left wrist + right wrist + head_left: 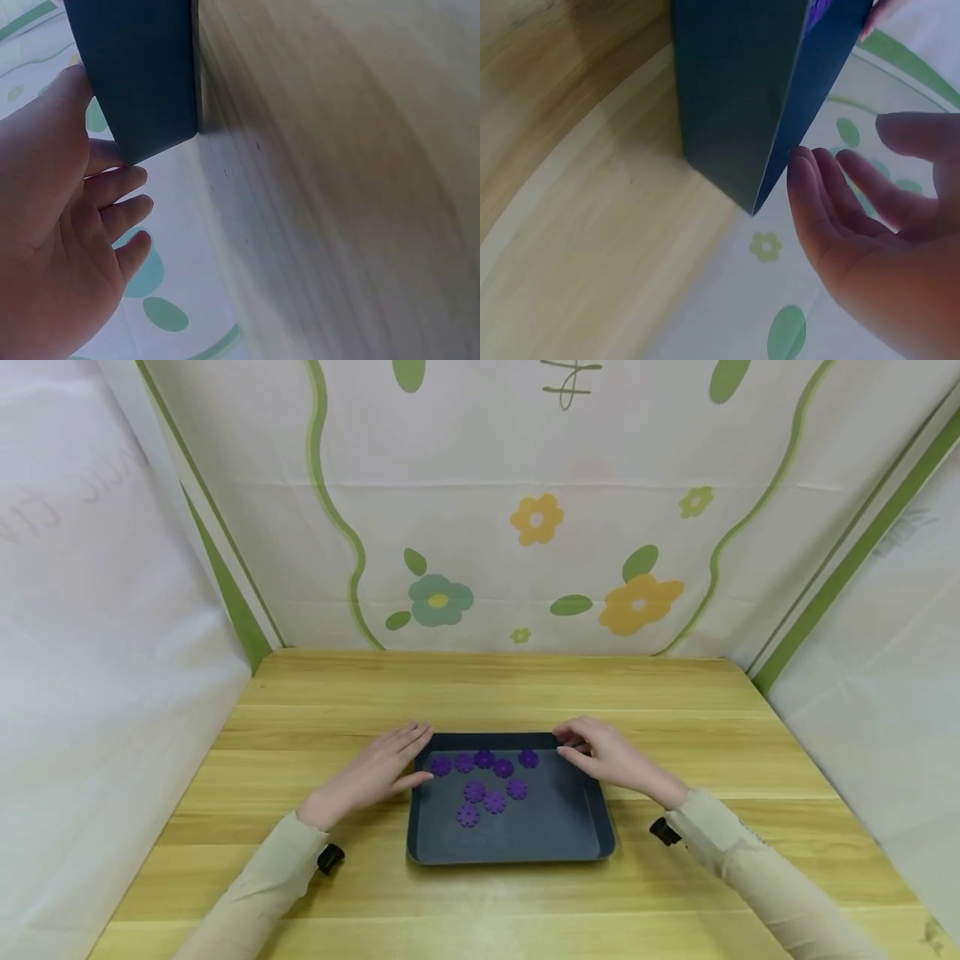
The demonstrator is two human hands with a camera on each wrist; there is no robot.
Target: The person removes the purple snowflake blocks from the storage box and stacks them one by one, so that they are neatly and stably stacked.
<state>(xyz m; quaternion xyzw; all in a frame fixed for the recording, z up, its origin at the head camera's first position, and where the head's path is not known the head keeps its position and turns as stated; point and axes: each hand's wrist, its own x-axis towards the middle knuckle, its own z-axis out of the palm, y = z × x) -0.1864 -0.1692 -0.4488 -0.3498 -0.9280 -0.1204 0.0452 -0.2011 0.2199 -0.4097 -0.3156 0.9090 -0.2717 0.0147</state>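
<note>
A dark grey rectangular tray [525,843] lies on the table, with several purple flower-shaped discs [494,802] in its left and back part. At the tray's back left corner is my left hand [378,768], fingers extended and thumb reaching over the side rim. The left wrist view shows these fingertips [135,176] right at the tray's corner. My right hand [607,758] hovers at the back right corner, fingers loosely bent and thumb apart from them. In the right wrist view, nothing sits between that thumb and the fingers [810,195].
The wooden table [300,710] runs back to a white curtain [480,543] printed with flowers and leaves. White fabric walls [112,652] stand at both sides. A small black device [330,859] sits at the left wrist, and another black device [664,831] at the right.
</note>
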